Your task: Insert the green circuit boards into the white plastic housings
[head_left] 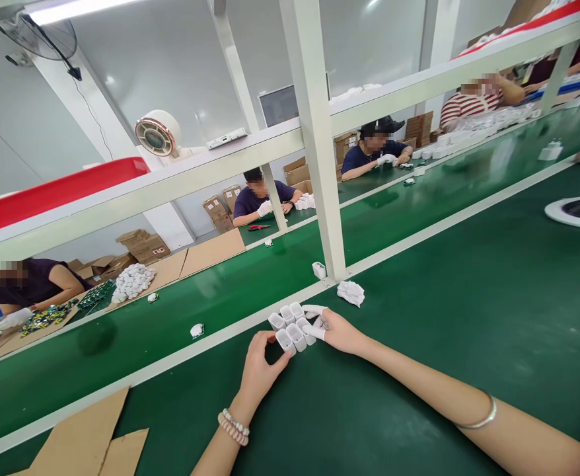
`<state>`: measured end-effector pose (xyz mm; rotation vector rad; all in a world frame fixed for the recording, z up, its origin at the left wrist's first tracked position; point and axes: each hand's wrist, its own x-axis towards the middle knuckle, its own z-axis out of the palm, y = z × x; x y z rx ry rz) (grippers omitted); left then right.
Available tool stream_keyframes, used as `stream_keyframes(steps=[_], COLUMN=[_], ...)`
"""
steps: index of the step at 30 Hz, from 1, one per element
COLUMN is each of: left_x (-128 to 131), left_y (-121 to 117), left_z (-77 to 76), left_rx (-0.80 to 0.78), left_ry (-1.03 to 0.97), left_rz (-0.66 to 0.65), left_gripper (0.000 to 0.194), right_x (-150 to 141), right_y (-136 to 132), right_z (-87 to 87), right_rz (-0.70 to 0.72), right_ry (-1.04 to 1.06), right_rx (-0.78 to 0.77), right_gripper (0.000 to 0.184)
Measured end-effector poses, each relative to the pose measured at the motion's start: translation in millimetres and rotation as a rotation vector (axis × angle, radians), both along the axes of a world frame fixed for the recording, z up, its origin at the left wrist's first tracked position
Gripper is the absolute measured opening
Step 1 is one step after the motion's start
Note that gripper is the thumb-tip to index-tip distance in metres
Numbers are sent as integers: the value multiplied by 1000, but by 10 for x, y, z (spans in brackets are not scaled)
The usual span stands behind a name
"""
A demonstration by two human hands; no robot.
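Head view shows six open white cups standing together in two rows on the green counter. The left hand and right hand grasp the group from its two ends. These six already sit side by side; a white box stands apart on the far side, beside the post. What remains cannot be told.

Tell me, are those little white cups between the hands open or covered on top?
Open. The white cups between the left hand and right hand show their rims and hollow insides, with no lids on top.
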<state>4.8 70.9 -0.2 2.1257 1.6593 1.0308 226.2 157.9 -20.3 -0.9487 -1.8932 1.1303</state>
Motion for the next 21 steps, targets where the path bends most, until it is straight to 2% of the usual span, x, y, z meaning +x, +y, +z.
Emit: stream_keyframes(steps=[9,13,21], left_x=[-8,-21,-34], left_y=[5,12,17], left_z=[-26,-45,-80], left_rx=[-8,-41,-103], left_ry=[-42,-47,-108], left_rz=[-35,-16,-62], left_gripper=[29,32,33], right_x=[-2,7,32], right_y=[-24,-40,-49], right_z=[34,65,125], right_rz=[-10,-23,28], right_ry=[-19,-44,-77], right_rx=[-26,-61,-124], right_gripper=[57,65,82])
